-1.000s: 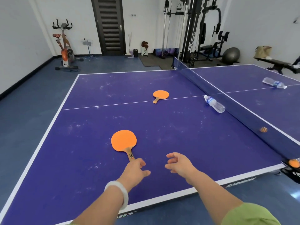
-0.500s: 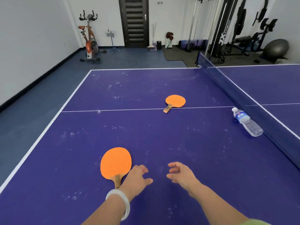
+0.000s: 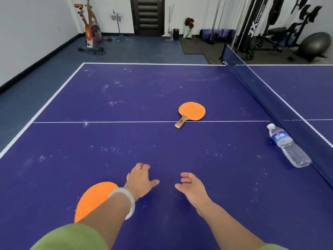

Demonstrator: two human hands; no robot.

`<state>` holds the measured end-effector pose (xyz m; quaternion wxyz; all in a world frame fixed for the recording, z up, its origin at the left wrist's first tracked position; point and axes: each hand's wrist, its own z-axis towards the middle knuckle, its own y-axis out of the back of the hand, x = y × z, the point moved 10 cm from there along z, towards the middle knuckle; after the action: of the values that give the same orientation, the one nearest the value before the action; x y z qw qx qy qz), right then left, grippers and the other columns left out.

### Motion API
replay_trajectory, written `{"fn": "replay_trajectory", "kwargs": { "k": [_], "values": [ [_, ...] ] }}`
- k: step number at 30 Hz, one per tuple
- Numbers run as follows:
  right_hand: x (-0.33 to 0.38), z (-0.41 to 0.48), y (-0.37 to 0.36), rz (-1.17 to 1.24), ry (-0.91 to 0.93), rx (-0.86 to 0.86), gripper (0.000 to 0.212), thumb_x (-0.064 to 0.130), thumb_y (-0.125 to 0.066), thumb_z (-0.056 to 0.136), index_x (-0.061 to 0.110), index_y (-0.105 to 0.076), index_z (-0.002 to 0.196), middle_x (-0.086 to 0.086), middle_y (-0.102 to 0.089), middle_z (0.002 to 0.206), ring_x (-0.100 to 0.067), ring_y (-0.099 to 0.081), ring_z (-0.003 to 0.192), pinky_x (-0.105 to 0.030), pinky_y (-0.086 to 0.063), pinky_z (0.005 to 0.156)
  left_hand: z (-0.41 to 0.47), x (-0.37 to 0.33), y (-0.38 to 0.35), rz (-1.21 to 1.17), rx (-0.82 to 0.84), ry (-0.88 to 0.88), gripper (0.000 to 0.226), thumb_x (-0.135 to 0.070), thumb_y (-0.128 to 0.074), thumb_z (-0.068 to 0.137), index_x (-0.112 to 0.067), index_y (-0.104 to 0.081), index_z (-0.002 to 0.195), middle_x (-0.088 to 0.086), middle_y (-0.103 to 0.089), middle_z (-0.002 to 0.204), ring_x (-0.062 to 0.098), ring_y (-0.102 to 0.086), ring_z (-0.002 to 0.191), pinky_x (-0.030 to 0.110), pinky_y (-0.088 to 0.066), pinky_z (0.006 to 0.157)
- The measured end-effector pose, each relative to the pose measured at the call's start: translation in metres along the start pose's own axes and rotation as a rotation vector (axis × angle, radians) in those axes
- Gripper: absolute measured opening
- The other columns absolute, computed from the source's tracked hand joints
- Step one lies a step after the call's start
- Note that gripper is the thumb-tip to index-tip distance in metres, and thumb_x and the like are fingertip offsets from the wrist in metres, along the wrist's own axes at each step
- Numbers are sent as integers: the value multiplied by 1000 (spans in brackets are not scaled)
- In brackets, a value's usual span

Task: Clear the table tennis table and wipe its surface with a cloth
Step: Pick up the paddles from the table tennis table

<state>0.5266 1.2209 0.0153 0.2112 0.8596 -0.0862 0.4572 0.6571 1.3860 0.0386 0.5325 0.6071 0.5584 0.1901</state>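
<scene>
Table (image 3: 126, 152): purple table tennis surface with white lines, speckled with pale smudges.
Net (image 3: 266, 98): dark, stretched across the table at the right.
Near paddle (image 3: 91, 201): orange, lying flat towards the near edge, partly covered by the left forearm, handle hidden.
Far paddle (image 3: 192, 111): orange, flat on the table, wooden handle crossing the white centre line.
Water bottle (image 3: 288, 148): clear plastic, blue label, white cap, on its side just beside the net.
Left hand (image 3: 141, 180): fingers loosely spread, holding nothing, over bare table just beside the near paddle. White bangle (image 3: 128, 201) on the wrist.
Right hand (image 3: 192, 188): fingers relaxed and slightly curled, empty, near the left hand.
Contact of either hand with the surface: cannot be told.
Background: exercise bike (image 3: 91, 31), dark door (image 3: 147, 15), weight machine (image 3: 255, 24), grey gym ball (image 3: 315, 45).
</scene>
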Motion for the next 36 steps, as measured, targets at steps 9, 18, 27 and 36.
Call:
{"fn": "replay_trajectory", "kwargs": {
  "k": [9, 18, 27, 36],
  "values": [
    [30, 98, 12, -40, 59, -141, 54, 33, -75, 86, 26, -50, 134, 12, -49, 128, -4, -49, 115, -21, -40, 88, 115, 13, -9, 186, 47, 16, 103, -77, -45, 84, -22, 4, 157, 6, 11, 164, 30, 12, 150, 47, -4, 122],
    [94, 216, 27, -185, 182, -362, 90, 53, -72, 82, 29, -25, 154, 6, -20, 162, -20, -18, 149, -41, -27, 117, 150, 20, -38, 306, 48, 48, 116, -96, -11, 64, -26, 36, 143, 5, 45, 147, 33, 35, 141, 54, 15, 116],
    [112, 273, 27, -470, 222, -430, 65, 53, -60, 92, 43, -33, 150, 5, -23, 160, -22, -20, 145, -43, -22, 118, 156, 20, -44, 352, 120, 55, 125, -97, 19, 34, -25, 47, 133, 5, 53, 139, 31, 43, 132, 54, 15, 115],
    [91, 240, 34, -594, 284, -422, 62, 49, -56, 96, 42, -29, 152, 10, -29, 159, -18, -23, 145, -37, -21, 117, 151, 18, -38, 322, 117, 56, 114, -94, -18, 69, -22, 42, 135, 7, 41, 153, 34, 35, 141, 54, 15, 116]
  ]
}}
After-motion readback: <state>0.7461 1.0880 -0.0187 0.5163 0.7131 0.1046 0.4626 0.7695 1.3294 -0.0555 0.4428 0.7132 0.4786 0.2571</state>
